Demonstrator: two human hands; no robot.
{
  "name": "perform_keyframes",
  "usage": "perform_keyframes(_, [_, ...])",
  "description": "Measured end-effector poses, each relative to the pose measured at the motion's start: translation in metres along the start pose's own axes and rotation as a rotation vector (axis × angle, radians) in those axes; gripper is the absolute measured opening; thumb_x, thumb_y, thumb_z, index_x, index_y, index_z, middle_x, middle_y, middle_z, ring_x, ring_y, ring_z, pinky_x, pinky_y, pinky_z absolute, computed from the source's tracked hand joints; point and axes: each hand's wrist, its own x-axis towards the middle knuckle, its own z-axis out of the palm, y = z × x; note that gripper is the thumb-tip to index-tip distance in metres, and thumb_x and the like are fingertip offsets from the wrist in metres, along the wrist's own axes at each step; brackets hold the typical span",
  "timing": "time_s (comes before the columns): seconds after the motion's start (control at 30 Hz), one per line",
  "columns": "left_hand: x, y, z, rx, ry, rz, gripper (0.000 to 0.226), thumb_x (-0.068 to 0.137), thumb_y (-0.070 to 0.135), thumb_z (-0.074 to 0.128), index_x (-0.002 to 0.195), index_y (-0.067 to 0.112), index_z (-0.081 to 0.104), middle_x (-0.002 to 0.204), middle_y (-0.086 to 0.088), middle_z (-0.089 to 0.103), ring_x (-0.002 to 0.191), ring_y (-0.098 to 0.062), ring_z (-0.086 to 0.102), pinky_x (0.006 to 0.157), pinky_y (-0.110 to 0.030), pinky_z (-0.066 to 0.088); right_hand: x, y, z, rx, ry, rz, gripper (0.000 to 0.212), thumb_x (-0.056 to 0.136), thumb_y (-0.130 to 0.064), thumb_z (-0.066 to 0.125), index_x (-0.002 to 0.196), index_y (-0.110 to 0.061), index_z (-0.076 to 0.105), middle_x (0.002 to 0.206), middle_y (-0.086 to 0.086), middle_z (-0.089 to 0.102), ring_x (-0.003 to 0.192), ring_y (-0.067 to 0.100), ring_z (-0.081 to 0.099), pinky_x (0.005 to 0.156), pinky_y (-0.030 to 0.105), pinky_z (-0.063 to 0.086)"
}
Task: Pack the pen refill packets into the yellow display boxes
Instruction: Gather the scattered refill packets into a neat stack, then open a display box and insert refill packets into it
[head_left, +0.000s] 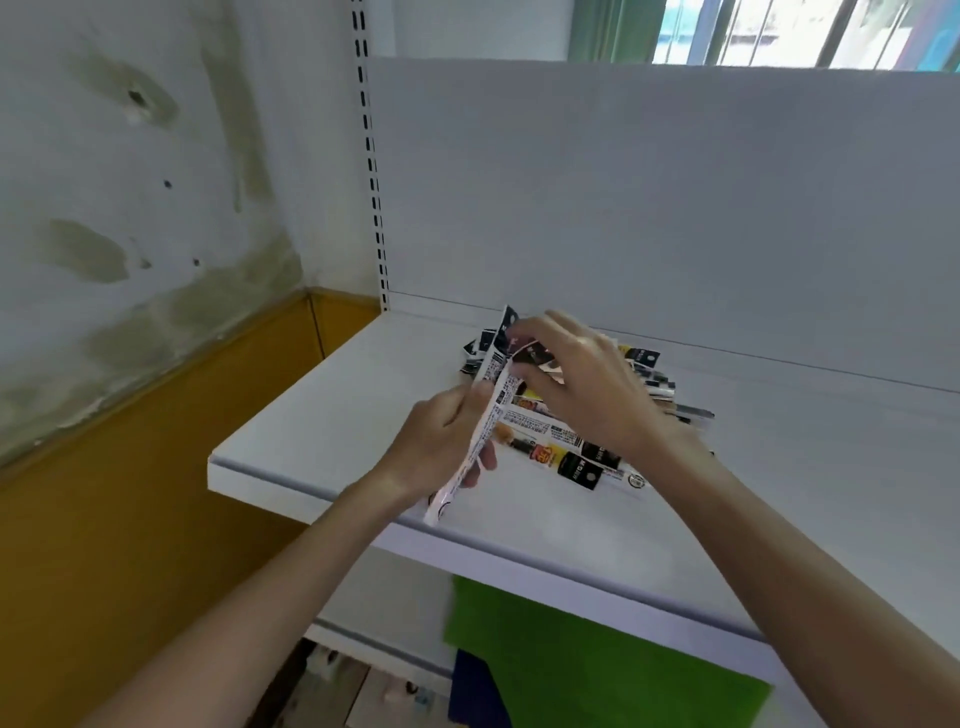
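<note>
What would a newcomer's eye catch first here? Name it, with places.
Two hands meet mid-frame: the left hand grips a slanted bundle of pen refill packets, the right hand pinches at its top. Behind them a loose pile of packets lies on the white shelf.

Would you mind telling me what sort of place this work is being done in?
Probably a shop or stockroom: a white retail shelf with a slotted upright, and packaged pen refill packets heaped on it.
</note>
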Motion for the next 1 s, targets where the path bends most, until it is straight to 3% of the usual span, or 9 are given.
perform_keyframes(0.1, [-0.001,-0.008,-0.004,-0.188,-0.037,-0.087,0.049,0.083,0.056,0.039,0.097,0.014,0.059,0.051,0.006,0.04,0.042,-0.008,0.033,0.041,-0.018,0.028,-0.02,0.01,0.006,0.055,0.076,0.295,0.038,0.084,-0.028,0.066,0.115,-0.011,0.054,0.105,-0.001,0.055,0.089,0.008,0.05,0.078,0.023,0.044])
perform_keyframes(0.27, [0.003,-0.015,-0.017,-0.281,-0.051,-0.191,0.019,0.092,0.033,0.05,0.104,0.019,0.054,0.067,0.004,0.037,0.055,-0.007,0.036,0.049,-0.017,0.036,-0.051,0.02,0.024,-0.199,-0.495,0.434,0.027,0.086,-0.035,0.061,0.107,-0.018,0.061,0.104,0.0,0.056,0.097,0.019,0.055,0.072,0.029,0.044])
perform_keyframes(0.43, [0.013,-0.012,-0.023,0.094,0.086,0.009,0.019,0.097,0.017,0.042,0.109,0.017,0.057,0.076,0.002,0.051,0.073,-0.016,0.051,0.068,-0.028,0.046,-0.041,0.014,0.006,-0.222,-0.436,0.298,0.013,0.088,-0.018,0.057,0.096,-0.017,0.068,0.098,0.002,0.062,0.092,0.02,0.057,0.076,0.034,0.048])
perform_keyframes(0.53, [0.017,-0.001,-0.02,0.284,0.104,0.21,0.016,0.097,0.018,0.041,0.104,0.023,0.055,0.087,0.007,0.061,0.082,-0.007,0.06,0.075,-0.027,0.048,-0.033,0.006,-0.019,-0.116,-0.421,0.249,0.012,0.085,-0.019,0.065,0.094,-0.02,0.071,0.09,-0.003,0.063,0.081,0.012,0.055,0.071,0.028,0.048])
perform_keyframes(0.6, [0.019,0.01,-0.009,0.215,-0.073,0.186,0.016,0.098,0.017,0.04,0.103,0.023,0.054,0.088,0.002,0.064,0.073,0.002,0.062,0.067,-0.016,0.046,-0.03,0.001,-0.035,0.004,-0.346,0.273,0.014,0.079,-0.017,0.071,0.093,-0.019,0.071,0.084,-0.01,0.062,0.074,-0.001,0.054,0.067,0.016,0.043])
perform_keyframes(0.67, [0.017,0.022,0.009,0.039,-0.325,0.087,0.019,0.099,0.015,0.037,0.104,0.022,0.054,0.083,-0.007,0.065,0.063,-0.01,0.063,0.06,-0.02,0.048,-0.032,0.001,-0.047,0.129,-0.187,0.376,0.024,0.073,-0.013,0.076,0.095,-0.019,0.067,0.08,-0.014,0.059,0.068,-0.008,0.053,0.063,0.008,0.04])
perform_keyframes(0.83, [0.021,0.042,0.058,-0.29,-0.474,-0.016,0.014,0.097,0.021,0.041,0.098,0.014,0.053,0.06,0.0,0.058,0.047,-0.012,0.05,0.047,-0.023,0.044,-0.063,0.014,-0.067,0.431,0.241,0.729,0.074,0.064,-0.022,0.083,0.126,-0.014,0.043,0.107,-0.004,0.058,0.091,0.01,0.061,0.073,0.019,0.052])
perform_keyframes(0.9, [0.023,0.051,0.083,-0.385,-0.528,-0.036,0.012,0.096,0.014,0.043,0.101,0.01,0.053,0.063,0.0,0.064,0.049,-0.013,0.055,0.047,-0.024,0.047,-0.082,0.019,-0.079,0.714,0.226,0.872,0.07,0.067,-0.036,0.074,0.125,-0.008,0.046,0.105,-0.001,0.062,0.09,0.015,0.062,0.072,0.021,0.053])
perform_keyframes(1.0, [0.018,0.068,0.132,-0.401,-0.696,-0.04,0.012,0.095,0.012,0.044,0.093,0.008,0.055,0.066,-0.004,0.066,0.051,-0.015,0.059,0.047,-0.026,0.05,-0.114,0.022,-0.098,0.993,0.113,0.885,0.045,0.082,-0.037,0.06,0.108,-0.001,0.06,0.082,0.014,0.066,0.055,0.017,0.055,0.045,0.021,0.045])
